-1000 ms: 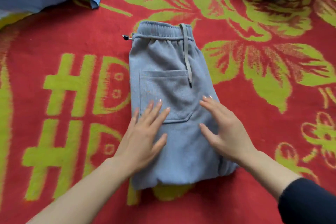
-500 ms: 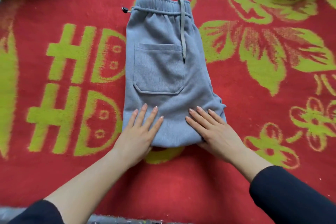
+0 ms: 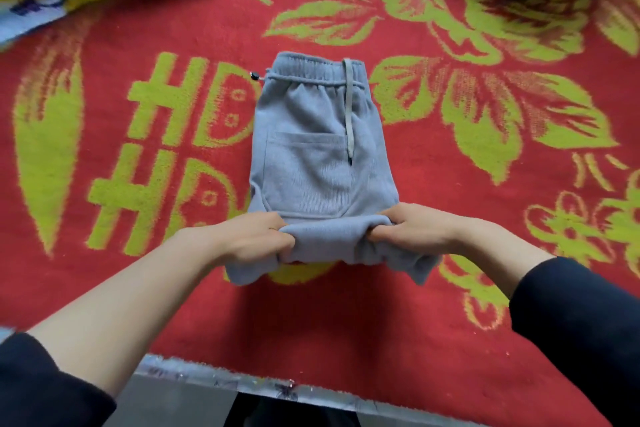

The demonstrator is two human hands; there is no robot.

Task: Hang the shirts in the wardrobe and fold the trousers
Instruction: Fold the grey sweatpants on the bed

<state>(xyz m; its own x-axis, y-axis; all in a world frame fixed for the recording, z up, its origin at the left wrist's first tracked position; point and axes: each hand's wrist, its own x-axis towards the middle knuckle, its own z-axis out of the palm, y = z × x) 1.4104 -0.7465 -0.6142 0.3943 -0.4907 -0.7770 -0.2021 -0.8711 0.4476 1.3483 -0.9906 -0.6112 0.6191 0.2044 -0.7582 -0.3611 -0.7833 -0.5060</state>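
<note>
Both hands, left hand and right hand, grip the near folded edge of the grey trousers at centre frame, fingers curled under the cloth.

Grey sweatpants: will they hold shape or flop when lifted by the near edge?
Probably floppy: the grey sweatpants sag between the left hand and right hand. Thick knit likely grips well, not slippery. The loose drawstring may dangle.
</note>
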